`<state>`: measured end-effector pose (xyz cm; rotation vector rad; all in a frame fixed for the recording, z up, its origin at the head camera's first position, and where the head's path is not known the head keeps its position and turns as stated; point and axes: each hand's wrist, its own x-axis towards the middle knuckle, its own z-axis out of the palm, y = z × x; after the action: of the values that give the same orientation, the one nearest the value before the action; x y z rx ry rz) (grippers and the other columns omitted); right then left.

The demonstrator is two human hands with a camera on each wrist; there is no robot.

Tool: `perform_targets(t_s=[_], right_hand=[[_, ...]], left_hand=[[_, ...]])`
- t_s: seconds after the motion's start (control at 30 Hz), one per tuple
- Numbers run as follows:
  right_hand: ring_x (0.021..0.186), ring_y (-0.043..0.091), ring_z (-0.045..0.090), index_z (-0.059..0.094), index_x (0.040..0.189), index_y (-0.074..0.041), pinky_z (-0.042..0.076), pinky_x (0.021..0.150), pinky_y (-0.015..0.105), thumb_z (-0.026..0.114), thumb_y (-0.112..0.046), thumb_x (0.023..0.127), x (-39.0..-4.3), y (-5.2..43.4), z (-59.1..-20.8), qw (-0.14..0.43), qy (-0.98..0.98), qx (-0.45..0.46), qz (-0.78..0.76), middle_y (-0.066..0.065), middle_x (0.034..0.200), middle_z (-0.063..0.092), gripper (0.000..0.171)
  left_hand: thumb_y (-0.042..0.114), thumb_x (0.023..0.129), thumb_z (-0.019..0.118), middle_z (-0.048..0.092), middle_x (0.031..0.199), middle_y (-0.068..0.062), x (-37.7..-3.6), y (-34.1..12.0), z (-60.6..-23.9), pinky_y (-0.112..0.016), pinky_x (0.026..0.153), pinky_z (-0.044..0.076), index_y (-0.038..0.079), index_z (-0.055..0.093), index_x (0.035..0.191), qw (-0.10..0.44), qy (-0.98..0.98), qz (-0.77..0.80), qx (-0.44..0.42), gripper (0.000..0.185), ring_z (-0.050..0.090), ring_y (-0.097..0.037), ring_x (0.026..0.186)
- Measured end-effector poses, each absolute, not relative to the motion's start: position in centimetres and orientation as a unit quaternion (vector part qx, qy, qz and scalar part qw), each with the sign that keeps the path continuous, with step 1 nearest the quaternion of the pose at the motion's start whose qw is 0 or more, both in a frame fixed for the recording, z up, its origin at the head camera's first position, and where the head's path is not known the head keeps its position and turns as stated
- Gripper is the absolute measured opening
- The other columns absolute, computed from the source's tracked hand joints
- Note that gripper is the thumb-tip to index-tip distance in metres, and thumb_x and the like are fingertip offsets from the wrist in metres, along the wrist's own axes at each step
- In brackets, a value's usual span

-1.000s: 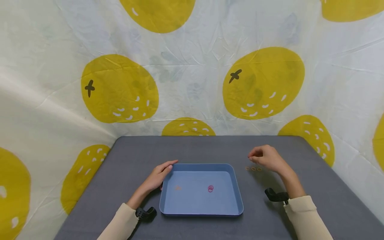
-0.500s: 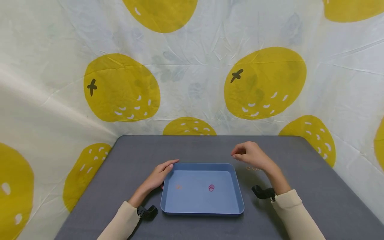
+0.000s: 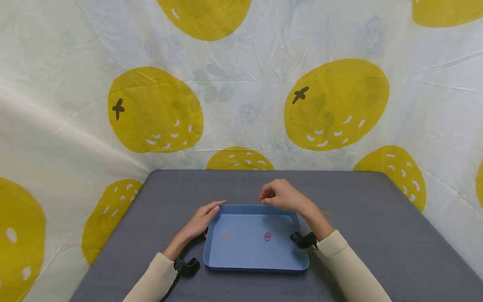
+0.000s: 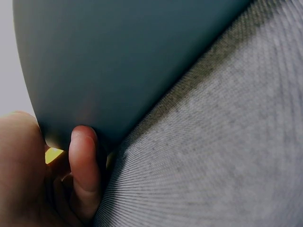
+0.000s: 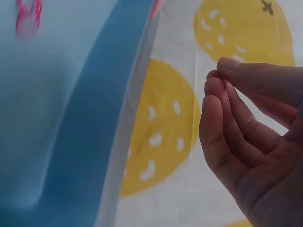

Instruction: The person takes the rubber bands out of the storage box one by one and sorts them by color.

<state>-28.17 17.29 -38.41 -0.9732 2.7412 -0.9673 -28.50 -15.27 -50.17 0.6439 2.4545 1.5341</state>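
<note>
A blue rectangular tray (image 3: 245, 260) lies on the grey table. My left hand (image 3: 198, 222) holds it at its back left corner; in the left wrist view a fingertip (image 4: 84, 137) rests against its outer wall. Above the tray's back rim is my right hand (image 3: 284, 197), thumb and fingertips brought together. Right wrist view shows those fingertips (image 5: 215, 85) meeting the thumb, and I cannot tell whether anything thin is between them. Inside the tray, thin pink rubber bands (image 3: 267, 236) lie right of centre and pale orange ones (image 3: 226, 235) at the left.
On the table right of the tray lie small yellow-orange rubber bands (image 3: 329, 213), partly hidden behind my right wrist. A white curtain (image 3: 241, 92) with large yellow fruit prints hangs behind the table (image 3: 181, 184). Each wrist wears a black camera mount (image 3: 303, 240).
My right hand has moved left from above the row of yellow-orange bands to over the tray's back rim, fingers still together. The left hand and the tray keep their places.
</note>
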Motion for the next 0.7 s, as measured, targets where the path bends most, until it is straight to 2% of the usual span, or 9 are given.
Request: perform_targets(t_s=[0.07, 0.2, 0.43, 0.57, 0.7], right_hand=[[0.076, 0.006, 0.067, 0.079, 0.094, -0.009, 0.057, 0.070, 0.024, 0.073, -0.007, 0.094, -28.1, 16.1, -38.7, 0.048, 0.891, -0.328, -0.311, 0.004, 0.090, 0.078, 0.006], [0.075, 0.003, 0.066, 0.079, 0.094, -0.006, 0.056, 0.071, 0.022, 0.075, -0.007, 0.093, -28.2, 13.7, -39.6, 0.068, 0.884, -0.351, -0.302, -0.003, 0.087, 0.076, 0.005], [0.072, 0.002, 0.065, 0.080, 0.093, -0.002, 0.056, 0.068, 0.019, 0.077, -0.006, 0.091, -28.4, 9.9, -41.3, 0.105, 0.868, -0.381, -0.300, 0.000, 0.086, 0.077, 0.005], [0.070, 0.001, 0.063, 0.080, 0.091, -0.005, 0.055, 0.068, 0.018, 0.078, -0.007, 0.091, -28.5, 8.1, -42.5, 0.129, 0.866, -0.384, -0.294, -0.001, 0.084, 0.077, 0.003], [0.067, 0.000, 0.062, 0.080, 0.086, -0.009, 0.054, 0.064, 0.018, 0.081, -0.009, 0.089, -28.6, 6.8, -43.7, 0.151, 0.865, -0.381, -0.289, -0.003, 0.080, 0.076, 0.003]], left_hand=[[0.037, 0.113, 0.041, 0.059, 0.146, -0.015, -29.0, -15.4, -50.9, -0.037, 0.038, 0.047, 0.022, 0.052, 0.154, 0.087, 0.829, 0.510, 0.214, 0.045, 0.046, -0.017, 0.036], [0.041, 0.112, 0.042, 0.059, 0.146, -0.014, -28.9, -15.4, -50.8, -0.038, 0.039, 0.048, 0.025, 0.054, 0.152, 0.087, 0.833, 0.506, 0.206, 0.045, 0.047, -0.019, 0.036], [0.041, 0.112, 0.041, 0.060, 0.144, -0.016, -28.9, -15.4, -50.7, -0.038, 0.040, 0.049, 0.024, 0.053, 0.153, 0.090, 0.833, 0.506, 0.202, 0.045, 0.048, -0.018, 0.037], [0.040, 0.113, 0.041, 0.059, 0.146, -0.017, -29.0, -15.4, -50.7, -0.039, 0.040, 0.050, 0.025, 0.053, 0.153, 0.084, 0.836, 0.501, 0.209, 0.045, 0.047, -0.016, 0.037], [0.040, 0.113, 0.041, 0.063, 0.138, -0.018, -29.0, -15.5, -50.7, -0.038, 0.040, 0.050, 0.027, 0.053, 0.153, 0.078, 0.840, 0.494, 0.212, 0.044, 0.045, -0.016, 0.037]])
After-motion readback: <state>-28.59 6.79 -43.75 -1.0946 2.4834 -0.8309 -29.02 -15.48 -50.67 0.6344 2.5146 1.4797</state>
